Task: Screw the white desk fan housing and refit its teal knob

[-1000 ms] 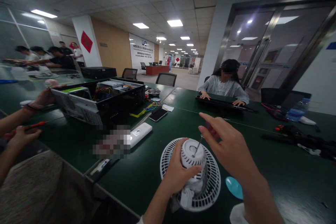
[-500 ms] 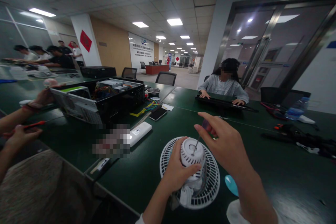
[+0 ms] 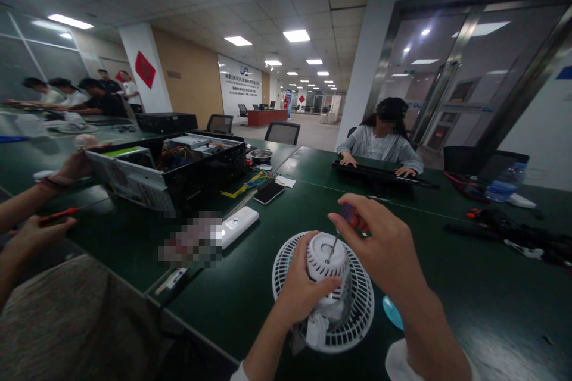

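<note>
Fingers of the left hand (image 3: 297,289) curve, thumb apart from the rest, round the side of a white plastic, slotted, dome-topped housing (image 3: 328,248), gripping it. Right hand (image 3: 379,241): thumb and fingertips pinched on the purplish handle of a slim screwdriver (image 3: 347,211), mostly hidden by the hand; its metal shaft slants down to a small hole in the housing's top. Housing sits upright over a round white plastic grille (image 3: 367,303), near edge of table.

Surface: dark green, smooth tabletop (image 3: 232,309), seamed, faintly glossy at lower right. Turquoise shallow disc (image 3: 392,313) just beside the right forearm. Left of the grille, well apart: white oblong plastic device (image 3: 241,226), then a black smartphone (image 3: 269,192) lying flat. Beyond these, a black metal computer case (image 3: 205,164), open-topped, wires inside; round steel bowl (image 3: 261,156) behind it. At far left a co-worker's hand holds a red-handled screwdriver (image 3: 59,214). Opposite, a seated person in a pale striped top (image 3: 379,146), both hands on a flat black panel (image 3: 379,173). Clear plastic bottle (image 3: 507,183) to the right.

Room: tiled grey ceiling, bright rectangular lights; red diamond hanging (image 3: 145,69) on a white pillar; reddish reception desk (image 3: 268,122); metal-framed glass doors at right.
</note>
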The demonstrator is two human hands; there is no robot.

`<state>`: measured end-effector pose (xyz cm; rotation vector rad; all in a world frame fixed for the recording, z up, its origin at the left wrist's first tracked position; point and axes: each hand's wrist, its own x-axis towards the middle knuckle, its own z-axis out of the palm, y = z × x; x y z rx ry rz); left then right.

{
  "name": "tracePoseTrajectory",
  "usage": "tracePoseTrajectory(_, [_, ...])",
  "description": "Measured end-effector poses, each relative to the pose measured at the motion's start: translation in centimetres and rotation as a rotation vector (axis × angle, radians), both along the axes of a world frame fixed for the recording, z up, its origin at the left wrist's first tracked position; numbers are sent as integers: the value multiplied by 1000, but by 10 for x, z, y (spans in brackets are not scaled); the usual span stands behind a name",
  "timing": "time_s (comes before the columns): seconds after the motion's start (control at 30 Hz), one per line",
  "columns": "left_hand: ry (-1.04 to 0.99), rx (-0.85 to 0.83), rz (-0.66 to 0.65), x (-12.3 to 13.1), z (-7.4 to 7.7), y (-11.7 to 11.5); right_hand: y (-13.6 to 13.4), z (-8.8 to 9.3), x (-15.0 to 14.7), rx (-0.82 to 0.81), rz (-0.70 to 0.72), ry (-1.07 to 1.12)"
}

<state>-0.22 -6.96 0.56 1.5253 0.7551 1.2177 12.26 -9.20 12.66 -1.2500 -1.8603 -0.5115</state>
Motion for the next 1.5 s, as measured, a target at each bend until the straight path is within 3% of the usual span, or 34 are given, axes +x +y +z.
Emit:
tracePoseTrajectory(0.2, [3, 16, -7, -1, -1, 1, -4, 3, 3, -197, 138, 97])
tracePoseTrajectory(0.3, [-7, 13, 1, 0, -1, 1, -3, 2, 1, -153, 172, 97])
tracePoseTrajectory(0.43, [-9, 27, 6, 0, -1, 1, 0, 1, -3, -39, 92, 38])
tracePoseTrajectory(0.63, [-5, 23, -4, 0, 1, 1, -7, 6, 3, -168, 183, 98])
tracePoseTrajectory(0.83, [-9, 23, 9, 0, 3, 0, 1, 0, -2, 41, 63, 11])
tracePoseTrajectory(0.9, [-14, 21, 0, 0, 4, 0, 2, 1, -2, 2, 62, 26])
tracePoseTrajectory(1.03, [-4, 14, -6, 0, 4, 0, -5, 5, 2, -145, 197, 92])
tracePoseTrajectory(1.1, [-3, 20, -7, 0, 3, 0, -5, 5, 3, -112, 197, 89])
tracePoseTrajectory(1.27, [-3, 29, -6, 0, 2, 0, 5, -2, -1, 104, 26, 14])
tracePoseTrajectory(1.33, [-4, 16, -8, 0, 3, 0, 6, -1, -1, 46, 26, 20])
tracePoseTrajectory(1.5, [-1, 10, -1, -1, 3, 0, -5, 8, 3, -172, 195, 155])
